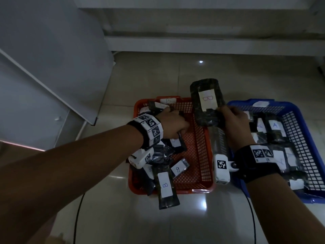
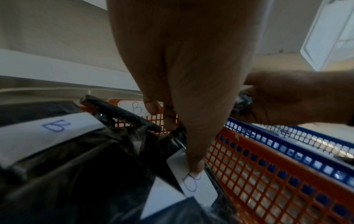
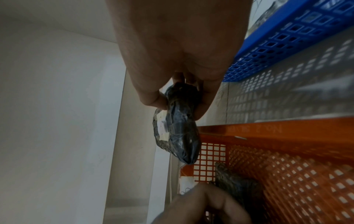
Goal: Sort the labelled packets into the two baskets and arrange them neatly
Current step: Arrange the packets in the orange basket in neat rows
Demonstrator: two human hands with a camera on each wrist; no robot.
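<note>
On the far left a grey panel (image 1: 44, 55) leans against the wall, and the pale tiled floor (image 1: 158, 217) runs out from it under both baskets. The left hand (image 1: 173, 124) reaches down into the orange basket (image 1: 200, 155), which sits on the floor with a "B" tag on its far rim. In the left wrist view its thumb (image 2: 193, 159) presses on the white label of a dark packet (image 2: 197, 184) marked "B" lying against the basket's right wall, with the other fingers curled on the packet's far side, so it is pinching that packet. More dark packets lie jumbled along the left half of this basket, and one B packet (image 1: 166, 187) hangs over the near rim onto the floor.

Between the baskets, the right hand (image 1: 233, 124) holds a raised packet (image 1: 207, 101) up above the orange basket's right rim, its pale label with a red "B" facing up. The fingers are curled round its lower end, thumb on one side and fingertips on the other, as the right wrist view shows.

On the right stands the blue basket (image 1: 299, 131), touching or just beside the orange one. Inside it dark packets lie in rough rows, one A packet (image 1: 275, 127) showing its letter clearly. Black cables (image 1: 253, 217) trail across the floor toward the near side.
</note>
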